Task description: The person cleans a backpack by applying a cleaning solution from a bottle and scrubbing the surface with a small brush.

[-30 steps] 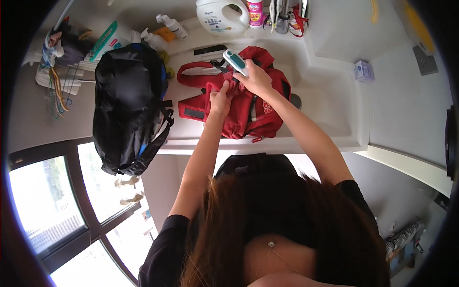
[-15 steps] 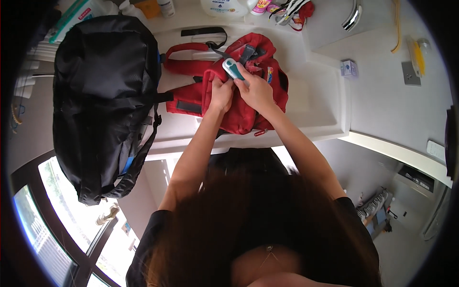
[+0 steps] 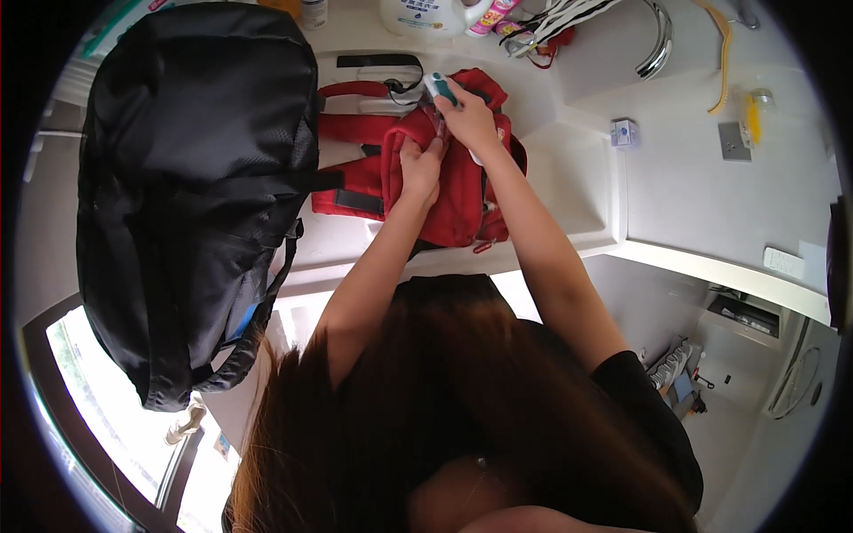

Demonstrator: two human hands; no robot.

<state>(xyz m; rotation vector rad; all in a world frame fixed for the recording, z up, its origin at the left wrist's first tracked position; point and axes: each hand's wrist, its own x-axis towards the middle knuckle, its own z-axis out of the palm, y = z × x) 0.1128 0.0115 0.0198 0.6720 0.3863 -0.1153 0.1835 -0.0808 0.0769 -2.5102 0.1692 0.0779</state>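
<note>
A red backpack (image 3: pixel 458 204) lies in the white sink (image 3: pixel 573 160), its straps spread to the left. My left hand (image 3: pixel 419 171) is closed on its red fabric near the middle. My right hand (image 3: pixel 471 120) grips a white and teal handled tool (image 3: pixel 441 88), which looks like a scrub brush, over the upper part of the backpack. Its working end is hidden by the hand and the cloth.
A large black backpack (image 3: pixel 195 133) stands at the left, beside the sink. Behind are a white bottle (image 3: pixel 418 16), a pink bottle (image 3: pixel 491 16) and a curved metal faucet (image 3: pixel 659 53). A small box (image 3: pixel 624 132) sits on the right ledge.
My right hand and the handled tool have moved up, away from my left hand. The left hand keeps its hold on the fabric. The whole view has shifted a little.
</note>
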